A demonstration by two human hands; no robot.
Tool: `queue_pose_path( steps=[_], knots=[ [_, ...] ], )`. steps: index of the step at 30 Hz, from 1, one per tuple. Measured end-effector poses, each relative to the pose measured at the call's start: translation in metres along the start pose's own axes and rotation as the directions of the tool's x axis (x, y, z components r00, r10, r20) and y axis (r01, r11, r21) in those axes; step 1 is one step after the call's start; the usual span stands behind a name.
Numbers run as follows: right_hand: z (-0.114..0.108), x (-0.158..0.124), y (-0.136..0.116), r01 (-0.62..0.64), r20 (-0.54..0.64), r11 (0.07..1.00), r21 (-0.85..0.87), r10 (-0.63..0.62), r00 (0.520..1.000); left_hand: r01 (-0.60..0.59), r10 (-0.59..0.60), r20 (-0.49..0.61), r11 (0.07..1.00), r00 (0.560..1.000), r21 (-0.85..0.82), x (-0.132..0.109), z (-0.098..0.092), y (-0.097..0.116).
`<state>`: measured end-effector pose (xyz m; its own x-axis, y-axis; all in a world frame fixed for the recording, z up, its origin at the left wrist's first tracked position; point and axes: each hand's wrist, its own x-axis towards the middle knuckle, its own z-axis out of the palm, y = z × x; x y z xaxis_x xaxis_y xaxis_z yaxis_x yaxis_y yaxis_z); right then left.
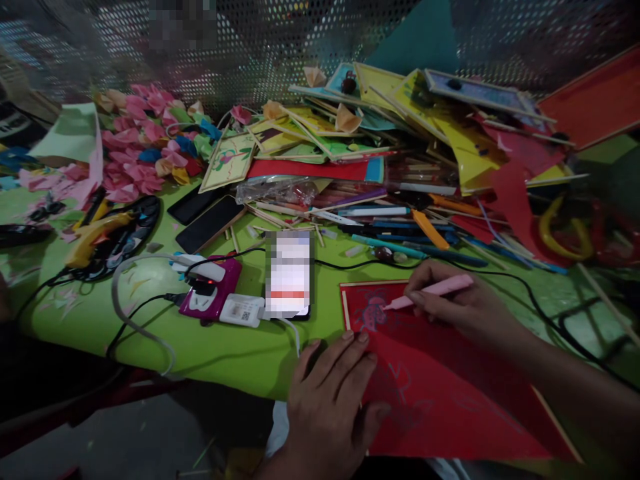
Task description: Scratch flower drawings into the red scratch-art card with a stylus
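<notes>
A red sheet of paper (pixel 440 387) with thin wooden strips along some edges lies on the green table in front of me. My right hand (pixel 445 297) grips a pink marker (pixel 450 285), its tip at a small pink-coloured drawing (pixel 374 311) near the sheet's upper left corner. Faint sketched outlines show lower on the red paper. My left hand (pixel 333 393) lies flat over the sheet's left edge, fingers stretched out and holding nothing. A lit phone (pixel 290 273) rests on the table just beyond my left hand.
A magenta power strip (pixel 231 280) with plugs and cables sits left of the phone. A yellow glue gun (pixel 97 239) lies farther left. Pink paper flowers (pixel 135 143), framed pictures (pixel 435 107) and loose pens (pixel 375 212) are heaped along the back. A black cable (pixel 525 283) passes behind my right hand.
</notes>
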<state>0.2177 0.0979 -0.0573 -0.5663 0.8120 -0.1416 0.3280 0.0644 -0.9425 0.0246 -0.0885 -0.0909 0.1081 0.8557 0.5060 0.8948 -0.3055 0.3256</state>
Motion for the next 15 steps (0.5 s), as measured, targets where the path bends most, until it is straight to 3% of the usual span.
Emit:
queue_pose_path(
  steps=[15],
  knots=[
    [-0.0027, -0.0013, 0.0050, -0.008, 0.045, 1.000, -0.001, 0.008, 0.999, 0.013, -0.013, 0.001, 1.000, 1.000, -0.001, -0.0020, 0.0010, 0.0005]
  ],
)
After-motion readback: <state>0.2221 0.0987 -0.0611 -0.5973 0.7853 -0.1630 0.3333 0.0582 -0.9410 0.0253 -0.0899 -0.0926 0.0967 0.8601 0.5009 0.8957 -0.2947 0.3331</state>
